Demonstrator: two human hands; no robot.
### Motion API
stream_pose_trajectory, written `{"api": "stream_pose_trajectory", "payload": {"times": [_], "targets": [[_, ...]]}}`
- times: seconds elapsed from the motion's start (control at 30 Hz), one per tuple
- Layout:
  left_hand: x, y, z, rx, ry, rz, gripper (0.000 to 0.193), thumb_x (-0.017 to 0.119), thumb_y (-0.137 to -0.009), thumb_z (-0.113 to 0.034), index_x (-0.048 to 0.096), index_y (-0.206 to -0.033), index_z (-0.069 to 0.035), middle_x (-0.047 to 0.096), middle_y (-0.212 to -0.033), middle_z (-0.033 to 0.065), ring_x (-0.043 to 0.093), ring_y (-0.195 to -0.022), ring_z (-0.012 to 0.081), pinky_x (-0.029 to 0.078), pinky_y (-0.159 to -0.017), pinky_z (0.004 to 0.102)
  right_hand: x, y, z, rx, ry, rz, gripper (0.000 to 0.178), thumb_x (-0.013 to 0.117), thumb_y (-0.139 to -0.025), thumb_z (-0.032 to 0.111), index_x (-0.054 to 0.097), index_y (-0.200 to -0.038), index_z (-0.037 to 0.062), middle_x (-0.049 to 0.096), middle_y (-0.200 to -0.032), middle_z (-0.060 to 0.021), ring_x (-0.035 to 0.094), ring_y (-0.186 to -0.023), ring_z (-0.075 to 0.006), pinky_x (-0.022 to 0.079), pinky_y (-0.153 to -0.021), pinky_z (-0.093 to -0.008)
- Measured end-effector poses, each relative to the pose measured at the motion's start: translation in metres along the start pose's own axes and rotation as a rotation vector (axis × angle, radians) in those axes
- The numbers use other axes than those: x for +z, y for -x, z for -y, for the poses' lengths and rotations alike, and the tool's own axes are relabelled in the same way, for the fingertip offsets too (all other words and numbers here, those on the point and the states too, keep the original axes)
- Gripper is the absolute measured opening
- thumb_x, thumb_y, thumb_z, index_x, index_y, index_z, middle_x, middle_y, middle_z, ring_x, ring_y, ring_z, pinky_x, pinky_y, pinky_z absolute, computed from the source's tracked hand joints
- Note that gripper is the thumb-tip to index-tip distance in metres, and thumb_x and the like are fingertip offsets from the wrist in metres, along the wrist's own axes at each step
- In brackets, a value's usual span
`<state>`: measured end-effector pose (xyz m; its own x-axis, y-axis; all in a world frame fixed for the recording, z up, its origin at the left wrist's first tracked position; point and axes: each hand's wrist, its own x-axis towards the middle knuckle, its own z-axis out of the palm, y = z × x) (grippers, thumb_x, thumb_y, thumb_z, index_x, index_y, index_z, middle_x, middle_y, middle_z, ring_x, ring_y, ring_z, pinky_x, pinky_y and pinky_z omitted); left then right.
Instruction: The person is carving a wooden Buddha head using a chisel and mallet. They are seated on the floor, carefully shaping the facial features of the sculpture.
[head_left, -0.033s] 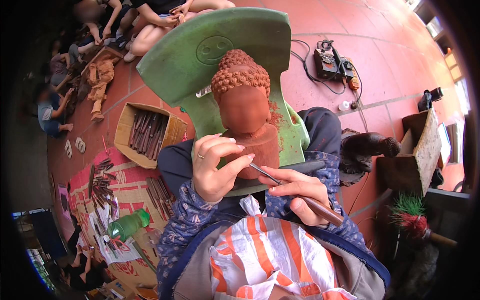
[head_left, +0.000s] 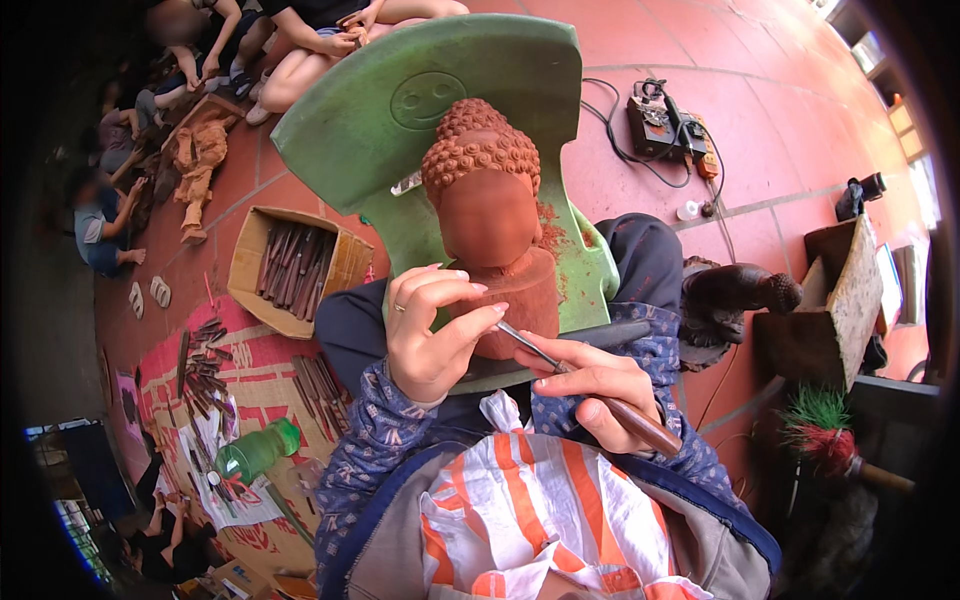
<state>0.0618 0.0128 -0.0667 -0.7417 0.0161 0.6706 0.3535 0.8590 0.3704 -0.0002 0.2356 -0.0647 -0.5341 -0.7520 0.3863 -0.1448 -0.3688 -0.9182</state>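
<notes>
A reddish-brown carved wooden bust (head_left: 492,285) stands upright on a green plastic chair (head_left: 340,120), its head covered in knobbly curls. In front of its base, my right hand (head_left: 600,385) is closed round the wooden handle of a carving chisel (head_left: 645,428). The thin metal blade points up and left toward the base. My left hand (head_left: 425,335), with a ring on one finger, is beside the base and its fingertips pinch the blade near its tip. The cutting end is hidden at those fingers. Wood shavings (head_left: 560,240) lie on the chair right of the bust.
On the left stand a cardboard box (head_left: 345,265) of chisels and more loose chisels (head_left: 205,370) beside a green bottle (head_left: 255,450). A dark carving (head_left: 735,295) and a wooden box (head_left: 830,300) are at right. A corded device (head_left: 665,130) lies beyond. Other people sit far left.
The end of the chisel's handle has shifted very slightly left and down with my right hand. Nothing else has visibly moved.
</notes>
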Motion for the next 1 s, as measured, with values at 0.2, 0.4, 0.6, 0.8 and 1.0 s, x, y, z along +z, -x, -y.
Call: {"api": "stream_pose_trajectory", "payload": {"times": [0.2,0.4,0.6,0.8,1.0], "targets": [[0.028,-0.006,0.008,-0.515,0.424,-0.093,0.120,0.084,-0.062,-0.051,0.018,-0.149,0.000,0.028,-0.147,0.0239,0.034,-0.136,0.0384,0.032,-0.111,0.0473,0.008,-0.006,-0.004,0.021,0.337,-0.144,0.019,0.066,-0.090,0.014,0.064,-0.092,-0.0039,0.044,-0.136,-0.0399,0.052,-0.125,-0.0457,0.046,-0.098,-0.0402],[0.043,-0.011,0.022,-0.601,0.420,0.008,0.150,0.083,-0.052,-0.063,-0.006,-0.151,0.005,0.006,-0.156,0.0307,0.013,-0.146,0.0403,0.016,-0.118,0.0479,0.019,-0.015,-0.011,0.017,0.412,-0.165,0.014,0.069,-0.085,0.007,0.059,-0.085,-0.0031,0.039,-0.138,-0.0419,0.046,-0.128,-0.0507,0.043,-0.102,-0.0430],[0.048,-0.011,0.022,-0.676,0.530,-0.022,0.151,0.084,-0.049,-0.064,-0.003,-0.151,0.006,0.013,-0.154,0.0319,0.018,-0.145,0.0393,0.020,-0.117,0.0461,0.022,-0.019,-0.013,0.032,0.391,-0.201,0.017,0.069,-0.085,0.009,0.058,-0.081,-0.0034,0.042,-0.134,-0.0434,0.049,-0.123,-0.0528,0.043,-0.102,-0.0459],[0.047,-0.010,0.023,-0.676,0.511,-0.009,0.151,0.085,-0.049,-0.063,-0.002,-0.151,0.007,0.020,-0.151,0.0313,0.023,-0.143,0.0388,0.022,-0.117,0.0454,0.023,-0.020,-0.013,0.052,0.388,-0.228,0.017,0.069,-0.084,0.008,0.058,-0.079,-0.0033,0.045,-0.131,-0.0439,0.054,-0.118,-0.0519,0.045,-0.101,-0.0463],[0.046,-0.009,0.024,-0.683,0.529,-0.005,0.151,0.085,-0.049,-0.062,-0.002,-0.151,0.007,0.020,-0.150,0.0313,0.023,-0.142,0.0392,0.022,-0.116,0.0455,0.024,-0.022,-0.011,0.059,0.399,-0.229,0.016,0.068,-0.084,0.007,0.057,-0.077,-0.0029,0.046,-0.131,-0.0430,0.062,-0.107,-0.0491,0.045,-0.101,-0.0477]]}}
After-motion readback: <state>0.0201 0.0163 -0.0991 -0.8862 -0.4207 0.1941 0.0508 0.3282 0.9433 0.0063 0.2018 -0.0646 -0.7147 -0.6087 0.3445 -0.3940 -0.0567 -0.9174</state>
